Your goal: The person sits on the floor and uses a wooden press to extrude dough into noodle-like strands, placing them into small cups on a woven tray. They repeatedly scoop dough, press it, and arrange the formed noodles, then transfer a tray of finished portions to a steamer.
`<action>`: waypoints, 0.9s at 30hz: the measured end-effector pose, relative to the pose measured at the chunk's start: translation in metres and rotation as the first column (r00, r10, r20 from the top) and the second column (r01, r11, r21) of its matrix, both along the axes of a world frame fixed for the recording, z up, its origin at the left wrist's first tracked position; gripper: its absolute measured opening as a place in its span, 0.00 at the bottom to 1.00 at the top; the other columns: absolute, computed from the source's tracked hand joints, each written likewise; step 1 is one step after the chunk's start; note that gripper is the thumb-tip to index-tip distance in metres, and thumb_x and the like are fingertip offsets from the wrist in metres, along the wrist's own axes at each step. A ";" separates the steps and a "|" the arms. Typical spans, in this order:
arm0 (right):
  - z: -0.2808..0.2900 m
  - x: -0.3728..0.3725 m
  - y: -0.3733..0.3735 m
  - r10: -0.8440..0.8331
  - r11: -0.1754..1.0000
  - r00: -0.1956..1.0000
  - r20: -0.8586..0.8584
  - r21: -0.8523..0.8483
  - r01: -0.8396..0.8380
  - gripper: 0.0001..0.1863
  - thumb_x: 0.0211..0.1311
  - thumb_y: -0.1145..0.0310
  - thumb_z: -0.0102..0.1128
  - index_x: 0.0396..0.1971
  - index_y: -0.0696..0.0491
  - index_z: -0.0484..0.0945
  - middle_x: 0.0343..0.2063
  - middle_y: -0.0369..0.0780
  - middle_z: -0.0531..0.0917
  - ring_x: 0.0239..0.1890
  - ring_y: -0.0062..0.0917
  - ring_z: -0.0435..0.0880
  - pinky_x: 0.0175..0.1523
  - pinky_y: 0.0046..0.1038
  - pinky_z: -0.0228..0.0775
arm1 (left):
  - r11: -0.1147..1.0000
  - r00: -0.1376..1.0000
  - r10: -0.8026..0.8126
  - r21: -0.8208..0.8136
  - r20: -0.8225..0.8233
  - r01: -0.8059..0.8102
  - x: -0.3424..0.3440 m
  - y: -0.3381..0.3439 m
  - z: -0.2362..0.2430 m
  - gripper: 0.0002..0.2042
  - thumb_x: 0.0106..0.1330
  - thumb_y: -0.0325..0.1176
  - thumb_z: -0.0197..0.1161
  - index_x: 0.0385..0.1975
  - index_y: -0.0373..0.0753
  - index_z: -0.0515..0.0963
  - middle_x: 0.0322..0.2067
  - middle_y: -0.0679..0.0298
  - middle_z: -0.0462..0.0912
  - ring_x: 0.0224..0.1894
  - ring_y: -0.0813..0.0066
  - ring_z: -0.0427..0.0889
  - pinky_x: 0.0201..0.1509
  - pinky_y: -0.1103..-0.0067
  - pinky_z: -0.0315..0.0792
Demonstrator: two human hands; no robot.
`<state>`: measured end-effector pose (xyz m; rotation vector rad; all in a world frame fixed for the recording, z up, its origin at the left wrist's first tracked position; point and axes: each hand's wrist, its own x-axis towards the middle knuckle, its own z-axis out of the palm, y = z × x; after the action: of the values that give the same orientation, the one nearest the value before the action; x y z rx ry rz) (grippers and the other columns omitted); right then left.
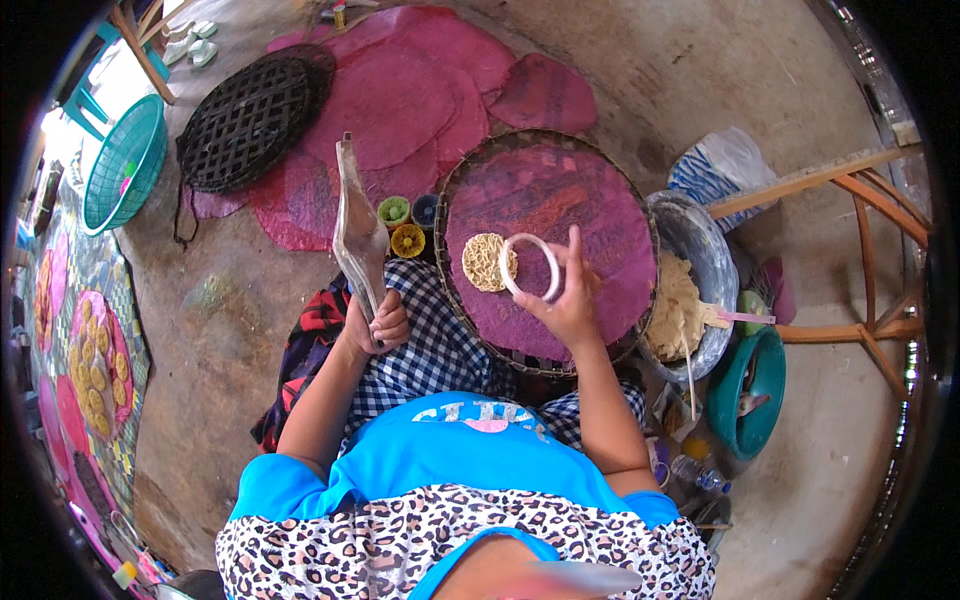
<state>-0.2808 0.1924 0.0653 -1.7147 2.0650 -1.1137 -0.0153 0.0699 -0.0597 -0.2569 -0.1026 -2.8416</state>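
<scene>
My left hand (378, 322) is closed round the lower end of a long greyish-white piping bag (358, 230), whose narrow tip points up and away from me. Between the thumb and fingers of my right hand (570, 300) is a white ring (507, 276), held above a round tray. The tray has a woven rim (470, 155) and is covered by a pink sheet (545, 200). On that sheet lies one round patch of pale, squiggly dough strands (483, 262). The ring overlaps the right edge of this patch in view; whether it touches the sheet I cannot tell.
Right of the tray stands a grey basin (722, 250) with pale dough (675, 310) and a pink-handled spatula (745, 317). A teal bucket (770, 430) and wooden trestle legs (870, 330) are farther right. Small cups (407, 240), pink sheets (390, 100) and a black basket (250, 125) lie beyond.
</scene>
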 end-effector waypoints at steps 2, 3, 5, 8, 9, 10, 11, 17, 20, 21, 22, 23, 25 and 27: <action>0.004 0.002 0.027 -0.113 0.984 0.960 -0.257 0.107 0.144 0.61 0.32 0.48 0.72 0.64 0.55 0.44 0.50 0.45 0.72 0.52 0.38 0.69 0.53 0.45 0.53 | 1.000 1.000 -0.005 0.001 0.010 0.005 0.000 0.000 0.002 0.23 0.63 0.52 0.37 0.16 0.40 0.65 0.08 0.70 0.61 0.09 0.80 0.60 0.16 0.82 0.56; 0.004 0.007 0.038 -0.117 0.982 0.950 -0.289 0.109 0.154 0.61 0.32 0.48 0.72 0.64 0.56 0.44 0.50 0.46 0.71 0.52 0.39 0.69 0.53 0.45 0.53 | 1.000 1.000 -0.009 0.003 0.023 0.009 -0.001 0.000 0.003 0.23 0.63 0.53 0.37 0.16 0.40 0.65 0.08 0.70 0.61 0.09 0.80 0.60 0.16 0.82 0.56; 0.001 0.015 0.054 -0.121 0.976 0.925 -0.359 0.128 0.177 0.60 0.34 0.48 0.71 0.64 0.56 0.44 0.50 0.47 0.70 0.53 0.41 0.68 0.53 0.45 0.52 | 1.000 0.999 -0.015 -0.027 0.044 0.016 -0.003 0.001 0.008 0.24 0.62 0.54 0.37 0.16 0.40 0.65 0.08 0.70 0.61 0.09 0.80 0.60 0.17 0.82 0.56; -0.006 0.024 0.060 -0.110 0.975 0.923 -0.368 0.141 0.173 0.59 0.36 0.46 0.69 0.64 0.56 0.43 0.53 0.50 0.67 0.54 0.42 0.66 0.53 0.46 0.52 | 0.995 0.998 -0.025 -0.094 0.053 0.030 -0.009 0.006 0.021 0.25 0.62 0.56 0.37 0.16 0.40 0.65 0.08 0.70 0.60 0.09 0.80 0.59 0.16 0.81 0.55; -0.008 0.024 0.059 -0.107 0.977 0.919 -0.380 0.129 0.167 0.59 0.36 0.46 0.69 0.64 0.55 0.43 0.54 0.51 0.67 0.54 0.42 0.66 0.53 0.47 0.52 | 0.992 0.998 -0.042 -0.117 0.053 0.048 -0.011 0.009 0.026 0.26 0.61 0.57 0.36 0.16 0.40 0.65 0.07 0.70 0.60 0.09 0.79 0.59 0.16 0.81 0.55; -0.010 0.024 0.058 -0.110 0.983 0.922 -0.371 0.094 0.155 0.58 0.36 0.45 0.69 0.64 0.56 0.47 0.52 0.50 0.69 0.53 0.42 0.67 0.53 0.46 0.52 | 0.987 0.998 -0.062 -0.146 0.025 0.065 -0.014 0.010 0.032 0.26 0.61 0.57 0.36 0.16 0.40 0.65 0.07 0.70 0.60 0.09 0.79 0.58 0.16 0.81 0.54; -0.011 0.023 0.058 -0.131 0.983 0.928 -0.350 0.073 0.167 0.57 0.36 0.45 0.69 0.63 0.56 0.48 0.51 0.50 0.70 0.53 0.42 0.68 0.53 0.45 0.53 | 0.979 0.996 -0.086 -0.183 0.007 0.086 -0.016 0.012 0.037 0.27 0.61 0.58 0.36 0.16 0.39 0.65 0.07 0.70 0.60 0.09 0.79 0.58 0.16 0.81 0.54; -0.007 0.004 0.067 -0.352 0.919 0.936 0.016 -0.187 0.348 0.28 0.47 0.67 0.68 0.50 0.57 0.71 0.34 0.45 0.82 0.37 0.30 0.81 0.44 0.27 0.69 | 0.932 0.960 -0.261 -0.232 0.099 0.277 -0.021 0.036 0.070 0.31 0.58 0.62 0.36 0.13 0.37 0.66 0.07 0.65 0.62 0.09 0.77 0.58 0.13 0.80 0.52; 0.002 -0.007 0.077 -0.462 0.839 0.872 0.162 -0.241 0.489 0.15 0.51 0.72 0.63 0.41 0.54 0.78 0.29 0.39 0.83 0.35 0.28 0.82 0.42 0.27 0.71 | 0.879 0.896 -0.412 -0.187 0.167 0.439 -0.037 0.065 0.078 0.31 0.58 0.62 0.38 0.12 0.36 0.67 0.07 0.66 0.61 0.08 0.77 0.57 0.11 0.80 0.51; 0.007 -0.011 0.081 -0.498 0.822 0.841 0.213 -0.194 0.536 0.14 0.52 0.72 0.63 0.40 0.54 0.79 0.32 0.39 0.83 0.38 0.27 0.81 0.44 0.27 0.70 | 0.837 0.857 -0.499 -0.186 0.129 0.515 -0.045 0.075 0.081 0.33 0.57 0.64 0.37 0.13 0.35 0.67 0.08 0.64 0.62 0.09 0.76 0.57 0.12 0.80 0.51; 0.012 -0.016 0.082 -0.336 0.854 0.918 0.210 -0.343 0.392 0.22 0.51 0.59 0.65 0.45 0.54 0.75 0.45 0.42 0.78 0.48 0.27 0.75 0.52 0.30 0.65 | 0.807 0.826 -0.514 -0.198 0.230 0.557 -0.053 0.085 0.084 0.33 0.57 0.64 0.36 0.12 0.35 0.66 0.09 0.64 0.62 0.08 0.76 0.58 0.11 0.81 0.52; 0.018 -0.018 0.086 -0.193 0.854 0.855 0.481 -0.348 0.388 0.27 0.50 0.53 0.64 0.47 0.54 0.73 0.48 0.43 0.75 0.51 0.28 0.73 0.53 0.31 0.64 | 0.758 0.778 -0.547 -0.211 0.309 0.617 -0.061 0.096 0.087 0.34 0.58 0.64 0.35 0.11 0.35 0.66 0.09 0.64 0.63 0.08 0.76 0.58 0.10 0.81 0.52; 0.029 -0.019 0.095 0.168 0.848 0.491 0.855 -0.379 0.369 0.37 0.48 0.42 0.61 0.51 0.55 0.69 0.55 0.45 0.69 0.55 0.31 0.68 0.56 0.33 0.61 | 0.689 0.754 -0.500 -0.332 0.426 0.645 -0.076 0.117 0.094 0.35 0.60 0.66 0.32 0.16 0.36 0.69 0.09 0.64 0.64 0.08 0.78 0.61 0.09 0.83 0.54; 0.036 -0.011 0.104 0.209 0.817 0.544 0.813 -0.451 0.360 0.47 0.39 0.27 0.54 0.48 0.56 0.67 0.44 0.44 0.73 0.47 0.30 0.73 0.47 0.29 0.67 | 0.635 0.680 -0.429 -0.337 0.594 0.695 -0.087 0.136 0.098 0.34 0.62 0.65 0.30 0.25 0.39 0.72 0.11 0.66 0.67 0.08 0.79 0.63 0.09 0.84 0.57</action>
<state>-0.2918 0.2960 0.1009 -0.8377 1.2041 -2.2158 -0.1024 0.2058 0.0384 0.3837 -1.1544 -3.3858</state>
